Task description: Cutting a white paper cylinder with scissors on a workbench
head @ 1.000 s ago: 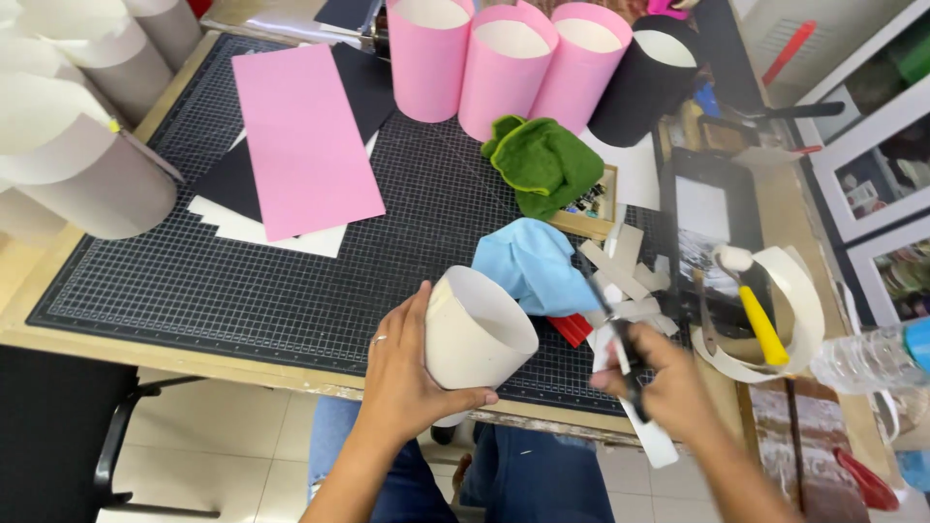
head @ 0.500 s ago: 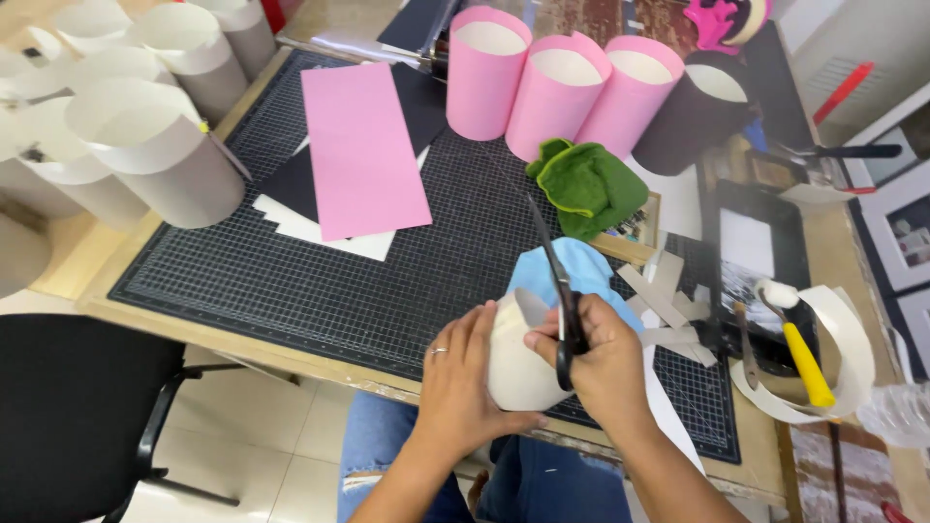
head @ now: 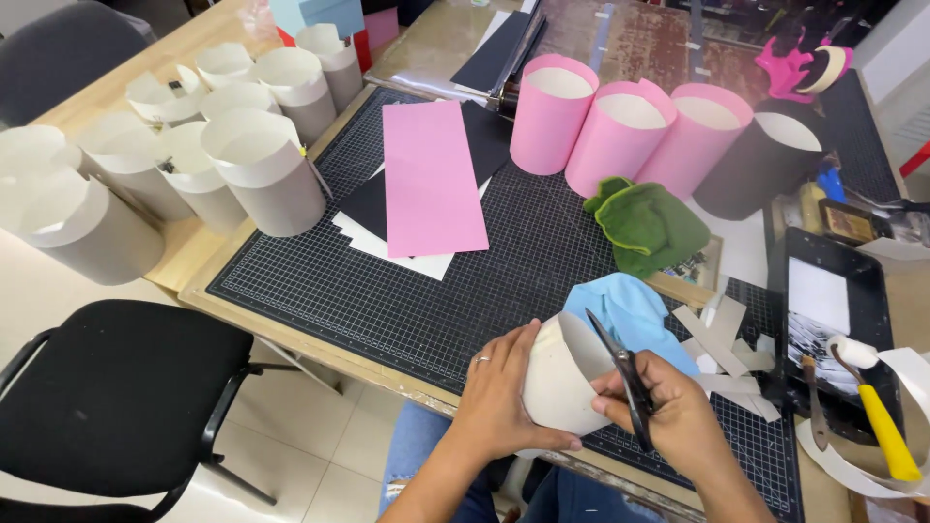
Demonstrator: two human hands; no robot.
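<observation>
— Gripped how?
— Left hand [head: 504,392] clasps a grey paper tube [head: 562,380], mouth tilted up-right; right hand [head: 668,416] closed on scissors [head: 620,373], blades at its rim.
— Hidden?
— Tube's base, behind fingers.

Few boxes show, and no signs or screens. A light blue box [head: 318,14] sits at the far edge of the table [head: 199,266], at the top of the view. Just beside it are a red box [head: 360,46] and a pink box [head: 382,25]. No label can be made out on any of them.
</observation>
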